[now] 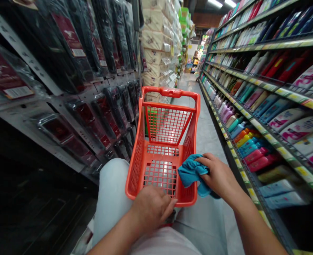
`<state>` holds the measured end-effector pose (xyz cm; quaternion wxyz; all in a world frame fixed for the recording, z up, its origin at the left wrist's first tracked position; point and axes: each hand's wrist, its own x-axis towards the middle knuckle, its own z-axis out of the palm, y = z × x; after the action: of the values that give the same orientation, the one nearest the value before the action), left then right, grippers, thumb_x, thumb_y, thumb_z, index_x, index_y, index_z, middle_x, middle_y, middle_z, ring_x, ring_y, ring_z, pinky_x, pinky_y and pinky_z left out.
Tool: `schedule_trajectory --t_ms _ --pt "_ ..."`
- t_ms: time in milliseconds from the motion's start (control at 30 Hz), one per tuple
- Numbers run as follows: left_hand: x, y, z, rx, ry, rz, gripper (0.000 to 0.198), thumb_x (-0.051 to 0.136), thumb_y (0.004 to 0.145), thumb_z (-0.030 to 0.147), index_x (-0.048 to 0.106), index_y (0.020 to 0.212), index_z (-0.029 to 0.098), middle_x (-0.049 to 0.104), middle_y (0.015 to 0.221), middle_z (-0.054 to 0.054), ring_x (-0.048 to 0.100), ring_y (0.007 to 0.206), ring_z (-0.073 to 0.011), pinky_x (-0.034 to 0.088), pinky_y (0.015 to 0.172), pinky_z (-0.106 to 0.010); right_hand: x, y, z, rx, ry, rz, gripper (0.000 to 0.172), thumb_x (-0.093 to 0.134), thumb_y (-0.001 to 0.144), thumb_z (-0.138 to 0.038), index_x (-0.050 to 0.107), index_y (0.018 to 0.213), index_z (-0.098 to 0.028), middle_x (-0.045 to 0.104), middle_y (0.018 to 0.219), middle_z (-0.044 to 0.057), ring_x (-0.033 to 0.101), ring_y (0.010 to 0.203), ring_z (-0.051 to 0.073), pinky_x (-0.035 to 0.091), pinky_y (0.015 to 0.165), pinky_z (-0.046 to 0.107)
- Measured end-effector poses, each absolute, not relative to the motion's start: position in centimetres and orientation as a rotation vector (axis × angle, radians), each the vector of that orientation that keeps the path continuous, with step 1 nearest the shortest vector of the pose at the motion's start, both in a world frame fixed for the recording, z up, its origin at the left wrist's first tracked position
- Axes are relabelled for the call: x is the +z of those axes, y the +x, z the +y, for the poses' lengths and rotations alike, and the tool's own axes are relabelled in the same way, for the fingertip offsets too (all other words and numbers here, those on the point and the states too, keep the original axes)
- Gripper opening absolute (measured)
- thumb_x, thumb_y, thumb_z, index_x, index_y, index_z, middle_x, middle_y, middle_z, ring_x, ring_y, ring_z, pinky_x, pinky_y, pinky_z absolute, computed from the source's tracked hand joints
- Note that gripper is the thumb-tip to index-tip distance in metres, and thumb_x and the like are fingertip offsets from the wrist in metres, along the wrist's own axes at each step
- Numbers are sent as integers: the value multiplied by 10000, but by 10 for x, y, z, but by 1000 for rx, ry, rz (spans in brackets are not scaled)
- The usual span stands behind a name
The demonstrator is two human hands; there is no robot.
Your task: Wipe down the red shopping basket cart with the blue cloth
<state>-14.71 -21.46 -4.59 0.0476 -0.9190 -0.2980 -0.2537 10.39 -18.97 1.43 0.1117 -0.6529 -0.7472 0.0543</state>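
A red plastic shopping basket (135, 166) with grid sides stands in front of me, against my legs, with nothing inside it. My left hand (153, 205) is closed over its near rim, the thumb lying along the edge. In my right hand (217, 173) a crumpled blue cloth (192, 170) is bunched up; it drapes over the basket's right rim. The basket's handle (169, 92) rises at the far end. Part of the cloth hangs outside the basket, below my right hand.
On the left, a rack holds packaged dark goods (116, 106). Beyond it rise stacked tissue packs (156, 46). Along the right runs a shelf (267, 122) full of bottles (254, 156). The aisle floor (209, 120) stretches ahead between them.
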Motion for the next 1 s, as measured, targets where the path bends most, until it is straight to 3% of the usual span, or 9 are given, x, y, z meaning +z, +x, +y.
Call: schedule_trajectory --t_ms 167,400,600,700,867,1000 --pt "-45 -158 -194 -734 -2804 -755 415 423 1007 293 592 641 198 594 521 2 530 449 -142 324 481 -312 5 86 -195 7 -1795 -2299 312 596 838 -113 748 1065 -265 658 1252 54 621 1080 233 502 850 319" --pt "-51 -175 -162 -787 -2791 -701 442 463 985 290 571 566 199 556 484 3 509 462 -130 322 505 -304 -4 56 -209 53 -1630 -2349 311 621 794 -96 755 1003 -284 699 1112 42 588 1002 232 496 818 325" --pt "-60 -171 -151 -938 -2731 -834 437 494 977 295 564 557 195 556 522 5 503 512 -119 327 545 -299 -10 84 -180 11 -1739 -1998 283 556 891 -188 764 1067 -264 690 1148 61 617 1041 226 501 891 347" --pt "-65 -151 -167 -1059 -2701 -1020 361 498 978 275 617 648 192 623 618 -9 555 609 -134 395 636 -306 -17 84 -181 24 -1670 -2017 295 576 858 -165 768 1059 -264 686 1174 59 605 1065 232 496 928 351" --pt "-71 -114 -197 -1200 -2747 -1079 221 497 976 304 672 995 169 709 873 -63 619 855 -209 479 870 -389 -34 81 -190 93 -1453 -2058 331 582 840 -175 749 1107 -273 678 1208 54 597 1074 226 497 961 352" --pt "-75 -108 -193 -1115 -2742 -1134 222 475 998 307 660 1020 185 692 880 -51 606 860 -203 468 924 -403 -42 93 -175 42 -1533 -1752 308 516 892 -230 740 1103 -227 676 1186 89 615 1108 230 494 1006 377"
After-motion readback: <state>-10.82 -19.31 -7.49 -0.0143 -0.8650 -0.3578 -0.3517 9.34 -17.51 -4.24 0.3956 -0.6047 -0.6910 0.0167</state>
